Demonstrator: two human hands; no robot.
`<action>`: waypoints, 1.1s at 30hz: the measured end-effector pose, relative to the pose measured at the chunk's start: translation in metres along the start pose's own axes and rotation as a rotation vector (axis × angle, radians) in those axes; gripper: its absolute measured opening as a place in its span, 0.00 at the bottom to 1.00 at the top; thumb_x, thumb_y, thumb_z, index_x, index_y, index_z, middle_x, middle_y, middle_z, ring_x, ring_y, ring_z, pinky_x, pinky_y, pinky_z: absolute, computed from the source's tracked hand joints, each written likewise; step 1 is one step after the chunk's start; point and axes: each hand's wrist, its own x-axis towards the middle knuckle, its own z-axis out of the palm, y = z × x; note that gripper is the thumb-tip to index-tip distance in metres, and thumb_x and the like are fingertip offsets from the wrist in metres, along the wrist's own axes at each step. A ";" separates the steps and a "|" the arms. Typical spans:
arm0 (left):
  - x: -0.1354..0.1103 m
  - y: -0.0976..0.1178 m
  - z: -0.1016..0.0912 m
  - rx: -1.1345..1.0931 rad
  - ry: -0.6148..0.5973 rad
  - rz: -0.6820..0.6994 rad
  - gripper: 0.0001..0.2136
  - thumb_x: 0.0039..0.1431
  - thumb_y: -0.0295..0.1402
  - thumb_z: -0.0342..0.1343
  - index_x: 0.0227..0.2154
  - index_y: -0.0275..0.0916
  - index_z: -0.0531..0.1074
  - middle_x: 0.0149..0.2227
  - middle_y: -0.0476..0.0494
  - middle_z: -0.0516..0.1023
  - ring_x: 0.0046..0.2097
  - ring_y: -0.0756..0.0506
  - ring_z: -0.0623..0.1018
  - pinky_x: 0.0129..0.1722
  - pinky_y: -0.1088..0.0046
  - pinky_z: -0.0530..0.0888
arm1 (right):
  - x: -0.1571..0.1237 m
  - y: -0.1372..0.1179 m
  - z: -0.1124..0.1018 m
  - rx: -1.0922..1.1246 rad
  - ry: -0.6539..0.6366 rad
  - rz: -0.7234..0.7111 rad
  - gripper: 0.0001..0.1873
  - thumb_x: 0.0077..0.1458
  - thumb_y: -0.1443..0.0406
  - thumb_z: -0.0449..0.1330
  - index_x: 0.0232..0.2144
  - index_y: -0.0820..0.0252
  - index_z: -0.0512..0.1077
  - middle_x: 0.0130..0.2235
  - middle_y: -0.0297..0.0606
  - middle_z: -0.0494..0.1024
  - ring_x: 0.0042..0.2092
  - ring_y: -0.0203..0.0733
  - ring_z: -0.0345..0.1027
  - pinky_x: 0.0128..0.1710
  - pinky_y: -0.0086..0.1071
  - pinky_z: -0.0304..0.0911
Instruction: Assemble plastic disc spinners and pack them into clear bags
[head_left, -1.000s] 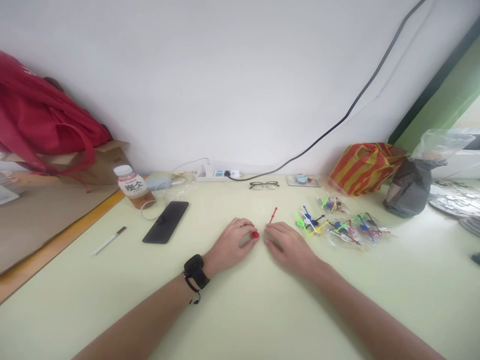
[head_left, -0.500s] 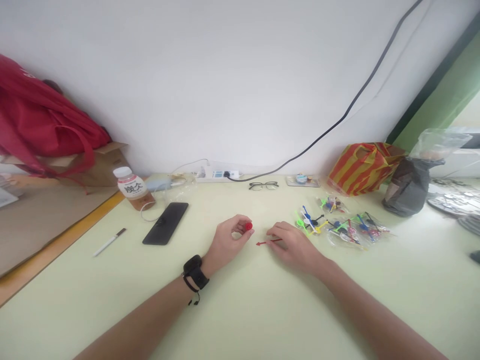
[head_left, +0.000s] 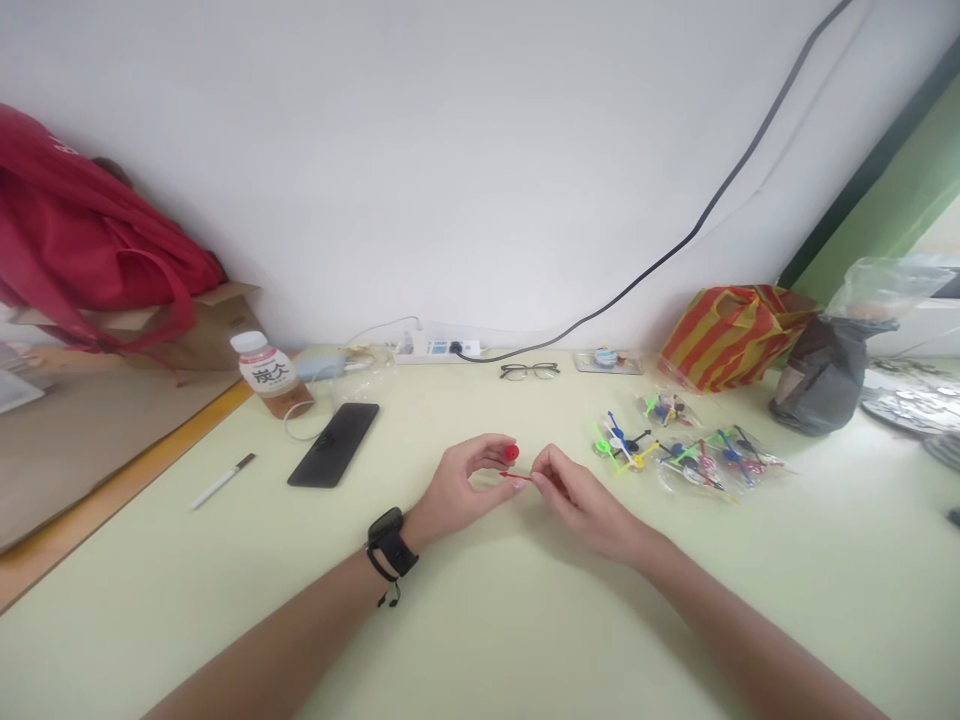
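Arrow (head_left: pixel 511 475) now lies further left, its head well into the gap between left thumb and left fingers; half a second ago it was nearer the right hand (head_left: pixel 581 503), well apart from the left; disc (head_left: pixel 511 453) has shifted slightly right in the left hand (head_left: pixel 459 490). Consequence: both red parts are now together, disc just beyond arrow, on the near side of the glasses (head_left: pixel 530 371) and a little left of them; not joined, as far as can be seen.

Fingers: right thumb and forefinger pinch the arrow's tail; left fingertips hold the disc, with the left thumb spread from them and just under the arrow, contact uncertain; which left fingers bear the disc cannot be told.

Surroundings, all by the glasses: power strip (head_left: pixel 439 350) just left; phone (head_left: pixel 334 445) left and nearer the wearer; bottle (head_left: pixel 274 375) farther left; pen (head_left: pixel 223 481) farther left again and nearer; small tray (head_left: pixel 628 366) just right; loose spinners (head_left: pixel 636 461) to the right and nearer, by the right hand; bagged spinners (head_left: pixel 706 463) beyond those; striped bag (head_left: pixel 727 340) well to the right.

In the way: the left thumb crowds the arrow; right fingertips hide its tail; the loose spinners sit near the right hand's outer side.
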 end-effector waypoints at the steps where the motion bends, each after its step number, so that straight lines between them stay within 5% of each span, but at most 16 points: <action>1: -0.001 0.001 0.001 0.008 -0.005 0.005 0.21 0.58 0.36 0.69 0.53 0.37 0.74 0.48 0.38 0.81 0.49 0.40 0.81 0.53 0.59 0.80 | -0.001 -0.003 0.001 0.052 -0.005 0.009 0.09 0.72 0.59 0.49 0.38 0.54 0.62 0.33 0.30 0.66 0.33 0.38 0.58 0.33 0.33 0.56; 11: -0.004 0.003 0.005 0.108 -0.008 0.061 0.18 0.57 0.36 0.70 0.50 0.39 0.78 0.44 0.42 0.83 0.44 0.43 0.82 0.47 0.65 0.81 | 0.005 -0.006 0.003 0.309 0.113 -0.012 0.13 0.68 0.54 0.57 0.40 0.56 0.73 0.38 0.38 0.76 0.35 0.40 0.67 0.37 0.35 0.64; 20: -0.004 0.008 0.010 0.174 -0.013 0.053 0.11 0.63 0.35 0.65 0.47 0.42 0.81 0.41 0.44 0.84 0.41 0.46 0.82 0.41 0.71 0.79 | 0.004 -0.007 0.005 0.443 0.127 0.004 0.12 0.67 0.53 0.59 0.42 0.54 0.68 0.34 0.33 0.71 0.33 0.38 0.65 0.36 0.36 0.64; 27: -0.007 0.006 0.012 0.289 -0.012 0.206 0.09 0.64 0.33 0.63 0.46 0.42 0.79 0.40 0.45 0.84 0.39 0.47 0.82 0.41 0.72 0.79 | 0.004 -0.007 0.010 0.615 0.103 0.176 0.15 0.61 0.53 0.63 0.41 0.52 0.64 0.26 0.25 0.66 0.27 0.35 0.56 0.29 0.31 0.53; 33: -0.008 0.002 0.010 0.470 -0.073 0.424 0.13 0.68 0.29 0.58 0.53 0.46 0.77 0.48 0.42 0.84 0.49 0.44 0.83 0.50 0.67 0.79 | 0.006 -0.007 0.008 0.810 0.045 0.433 0.14 0.55 0.57 0.65 0.39 0.53 0.66 0.23 0.24 0.61 0.26 0.34 0.48 0.26 0.29 0.47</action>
